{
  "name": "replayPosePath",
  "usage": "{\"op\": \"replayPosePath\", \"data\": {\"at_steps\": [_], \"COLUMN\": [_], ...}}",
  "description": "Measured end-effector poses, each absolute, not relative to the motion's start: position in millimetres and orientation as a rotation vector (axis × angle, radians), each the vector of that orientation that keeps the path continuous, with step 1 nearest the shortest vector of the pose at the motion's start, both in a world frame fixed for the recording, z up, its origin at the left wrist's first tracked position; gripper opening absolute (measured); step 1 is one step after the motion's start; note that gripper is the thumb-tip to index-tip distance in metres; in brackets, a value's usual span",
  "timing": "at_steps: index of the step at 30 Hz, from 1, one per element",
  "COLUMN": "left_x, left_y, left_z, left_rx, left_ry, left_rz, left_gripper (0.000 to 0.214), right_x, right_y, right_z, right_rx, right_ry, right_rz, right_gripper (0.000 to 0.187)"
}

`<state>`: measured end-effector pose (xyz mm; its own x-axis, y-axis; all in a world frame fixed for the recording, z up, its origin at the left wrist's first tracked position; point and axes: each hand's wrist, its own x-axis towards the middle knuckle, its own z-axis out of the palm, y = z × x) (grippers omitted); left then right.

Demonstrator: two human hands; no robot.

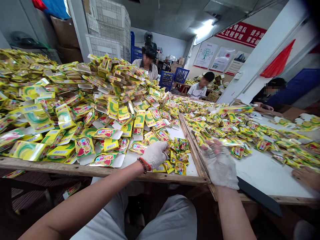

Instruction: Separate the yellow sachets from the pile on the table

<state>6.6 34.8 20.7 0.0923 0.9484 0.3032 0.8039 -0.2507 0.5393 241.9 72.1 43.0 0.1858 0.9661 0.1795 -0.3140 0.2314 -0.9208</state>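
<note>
My left hand (155,155), in a white knit glove with a beaded bracelet at the wrist, hangs low over the table near its front edge. Its fingers are curled together; what they hold, if anything, is hidden. Just right of it lie several small yellow-green candy packets (180,167). A yellow box (138,148) with a red heart print lies behind that hand. My right hand (220,163), gloved with bare fingertips, is over the wooden divider's right side. Its fingers are stretched out and apart, with nothing visible in them.
A tall heap of yellow boxes (112,81) covers the left table. The wooden divider (191,143) separates it from more packets (230,128) on the right. Several co-workers sit beyond; a bare hand (306,176) rests at the right edge. White crates (107,30) stand behind.
</note>
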Motion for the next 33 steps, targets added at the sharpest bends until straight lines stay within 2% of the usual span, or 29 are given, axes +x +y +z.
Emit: {"op": "replayPosePath", "data": {"at_steps": [4,6,10,13,14,18,21,25,27,30,33], "left_x": [20.5,21.9,19.3,18.3,18.0,15.1,11.2,5.9,3.4,0.5,-1.4], "left_y": [42.9,49.8,60.8,63.2,63.4,65.0,64.4,54.1,46.0,34.0,23.9], "left_z": [12.1,10.8,10.8,10.9,10.7,7.3,4.3,7.2,11.3,15.7,15.5], "left_rx": [2.258,2.246,2.257,2.251,2.243,2.218,2.210,2.157,2.135,1.969,1.703], "left_ry": [2.033,2.091,2.070,2.053,2.057,2.042,2.018,2.031,2.020,1.777,1.417], "left_rz": [0.542,0.492,0.408,0.357,0.347,0.315,0.362,0.537,0.625,0.860,1.080], "left_gripper": [0.022,0.026,0.027,0.028,0.029,0.026,0.020,0.016,0.013,0.006,0.013], "right_x": [238.9,235.9,230.1,228.6,229.5,240.1,247.6,239.3,227.5,208.4,195.9], "right_y": [74.6,80.6,94.9,98.3,97.9,91.8,83.1,67.0,59.9,54.3,53.4], "right_z": [4.4,-15.2,-31.8,-25.2,-21.3,-8.4,-5.6,-8.2,-9.7,-9.3,-4.0], "right_rx": [-1.303,-1.340,-1.291,-1.479,-1.549,-1.595,-1.492,-1.402,-1.303,-1.192,-1.145], "right_ry": [-1.524,-1.803,-2.240,-2.343,-2.347,-2.326,-2.100,-1.743,-1.698,-1.763,-1.931], "right_rz": [0.902,0.733,0.434,0.230,0.169,0.036,0.160,0.878,1.132,1.189,1.016], "right_gripper": [0.027,0.027,0.040,0.048,0.045,0.010,0.012,0.025,0.028,0.029,0.022]}}
